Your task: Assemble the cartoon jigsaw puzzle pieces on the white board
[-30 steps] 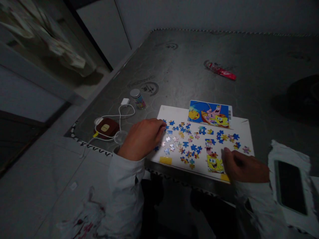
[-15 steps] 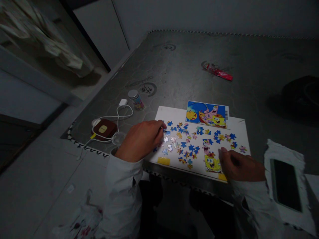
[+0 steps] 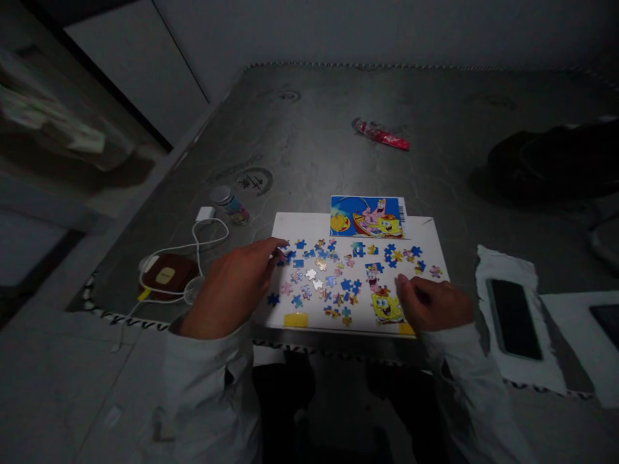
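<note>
Jigsaw (image 3: 346, 285) on board (image 3: 302, 225); grey table (image 3: 309, 142); dim room (image 3: 362, 32)

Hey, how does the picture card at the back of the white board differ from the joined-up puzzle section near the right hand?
The picture card is a straight-edged sheet; the puzzle section is interlocked pieces with an uneven outline.
The picture card is wider than the puzzle section.
The picture card lies at the far edge of the white board, the puzzle section toward the near edge.
Both show a yellow cartoon figure.
</note>
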The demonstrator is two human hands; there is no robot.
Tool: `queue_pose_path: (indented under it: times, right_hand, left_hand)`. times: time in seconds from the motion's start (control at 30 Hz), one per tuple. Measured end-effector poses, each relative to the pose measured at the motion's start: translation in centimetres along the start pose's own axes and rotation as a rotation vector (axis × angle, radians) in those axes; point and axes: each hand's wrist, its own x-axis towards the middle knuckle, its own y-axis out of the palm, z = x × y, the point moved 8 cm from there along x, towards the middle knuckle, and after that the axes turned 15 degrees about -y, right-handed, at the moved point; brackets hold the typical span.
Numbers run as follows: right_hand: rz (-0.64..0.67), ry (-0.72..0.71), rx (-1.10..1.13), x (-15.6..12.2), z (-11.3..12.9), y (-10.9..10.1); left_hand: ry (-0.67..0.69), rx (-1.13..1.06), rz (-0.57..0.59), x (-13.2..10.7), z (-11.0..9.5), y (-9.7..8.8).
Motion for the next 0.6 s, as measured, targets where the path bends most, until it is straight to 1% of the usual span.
queue_pose_path:
  times: [0.1,0.2,0.43,0.6]
  right_hand:
    - [0.0,-0.008,0.008,0.05,0.12,0.03]
    - [0.007,-0.009,0.005,-0.01,0.02,0.18]
    - [0.003,-0.009,-0.002,-0.08,-0.06,0.17]
    - [0.014,0.001,-0.004,-0.19,-0.32,0.44]
  left_hand:
    - [-0.058,0.043,0.056,0.1,0.23,0.14]
    - [-0.094,0.063,0.059,0.07,0.21,-0.17]
    - [-0.062,0.038,0.03,-0.05,0.04,-0.27]
    - [-0.075,0.055,0.058,-0.03,0.29,0.05]
